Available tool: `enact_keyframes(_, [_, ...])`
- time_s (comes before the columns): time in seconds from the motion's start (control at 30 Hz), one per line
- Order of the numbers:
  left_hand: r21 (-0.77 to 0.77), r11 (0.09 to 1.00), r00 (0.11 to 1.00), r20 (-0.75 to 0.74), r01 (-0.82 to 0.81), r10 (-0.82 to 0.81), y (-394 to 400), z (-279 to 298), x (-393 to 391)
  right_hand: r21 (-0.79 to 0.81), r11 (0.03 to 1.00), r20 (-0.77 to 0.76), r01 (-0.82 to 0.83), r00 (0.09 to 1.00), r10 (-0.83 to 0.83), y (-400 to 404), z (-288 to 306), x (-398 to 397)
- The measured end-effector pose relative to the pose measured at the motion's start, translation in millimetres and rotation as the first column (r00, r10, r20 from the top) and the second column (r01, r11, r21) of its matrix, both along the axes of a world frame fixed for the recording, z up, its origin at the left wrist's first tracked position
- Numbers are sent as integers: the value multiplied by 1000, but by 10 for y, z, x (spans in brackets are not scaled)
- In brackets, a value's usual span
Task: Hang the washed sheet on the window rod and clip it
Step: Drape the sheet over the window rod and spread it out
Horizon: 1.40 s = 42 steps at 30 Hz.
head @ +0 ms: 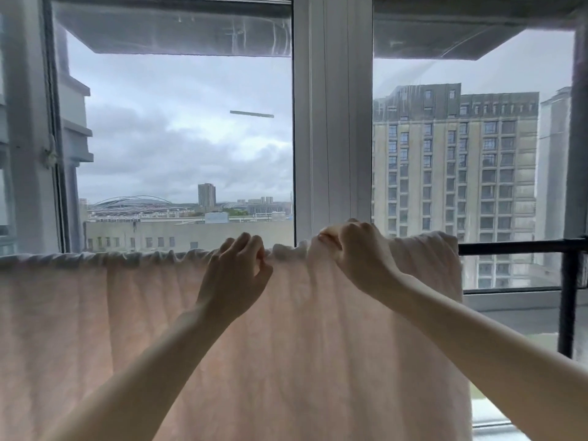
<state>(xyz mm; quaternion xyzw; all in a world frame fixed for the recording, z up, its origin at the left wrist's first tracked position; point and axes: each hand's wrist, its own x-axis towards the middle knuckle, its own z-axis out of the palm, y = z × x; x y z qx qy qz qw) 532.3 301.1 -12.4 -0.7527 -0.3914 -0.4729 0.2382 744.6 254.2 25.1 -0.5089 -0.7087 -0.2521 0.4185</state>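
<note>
Window: big glass panes, white frame, thick centre mullion directly above both sets of fingers. Grey sky and blocky high-rises outside.

Sheet: pale pink, soft, slightly crinkled weave, backlit. Draped over the rod, hangs as a wide panel below and in front of the fingers. Top edge is bunched into small gathers running left from the left fingers; smoother fold to the right of the right fingers, ending short of the bare rod.

Rod: black, round, horizontal, bare only past the sheet's right edge, meets a black upright post there.

Left hand: fingers curled, tips pinching the gathered top edge at the rod line.

Right hand: fingers closed in a fist around a bunch of the top edge, just beside the left fingers, lifted slightly above the rod line.
</note>
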Motion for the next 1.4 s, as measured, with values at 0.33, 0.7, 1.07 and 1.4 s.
enact_keyframes(0.33, [-58,998,1000,-9,20,-21,-18,133,-67,-132,983,14,-128,991,131,1,6,80])
enact_keyframes(0.7, [-160,965,951,200,-207,237,51,136,-342,-100,987,123,129,986,-117,103,23,467])
enact_keyframes(1.07, [-93,984,988,-18,152,-154,34,120,407,-151,973,6,-174,984,177,185,82,-73])
enact_keyframes(1.4, [-117,988,977,173,-103,123,132,83,282,-219,955,141,199,975,-171,54,12,773])
